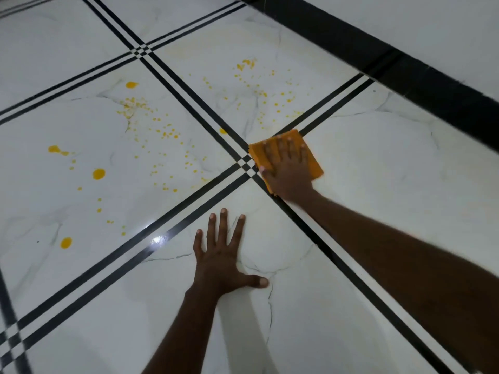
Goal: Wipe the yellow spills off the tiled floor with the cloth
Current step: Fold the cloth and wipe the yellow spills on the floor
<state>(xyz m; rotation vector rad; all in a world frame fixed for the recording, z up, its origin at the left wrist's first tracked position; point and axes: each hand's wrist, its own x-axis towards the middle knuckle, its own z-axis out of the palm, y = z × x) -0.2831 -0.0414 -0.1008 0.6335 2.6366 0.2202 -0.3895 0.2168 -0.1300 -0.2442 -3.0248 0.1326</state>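
Far left tile held the bigger yellow spills [98, 174]: several fat blobs plus a spray of fine dots toward its top, all untouched, well apart from the cloth. Next tile over, beyond the black double stripes [189, 109], carried a lighter scatter of droplets [247, 64], w/ the nearest dots just beside the cloth's upper edge.

Left hand [225, 261] lay flat on the near tile, fingers straight and spread, holding nothing, prob. bracing body weight. It sat clear of any spill.

Right hand [287, 168] pressed flat on the folded orange cloth [314, 164], fingers straight on top, not curled round it, so a push rather than a grasp. The cloth sat at the stripe crossing, on the corner of the right tile, which looked clean.

Judgement: wiping was barely begun; most spills remained. To do the step well, sweep the cloth up and left into the droplet tile first, palm pressure even, short overlapping passes, pulling blobs inward instead of smearing outward. Fat blobs likely need a blot before a wipe, and a refold once the face loads up.

Right side: black skirting band [405, 60] ran along the wall [445, 28], not in the way. Main hindrance looked like reach: far-left blobs prob. need the bracing hand shifted. The glossy tiled floor [378, 163] could hide thin yellow film.
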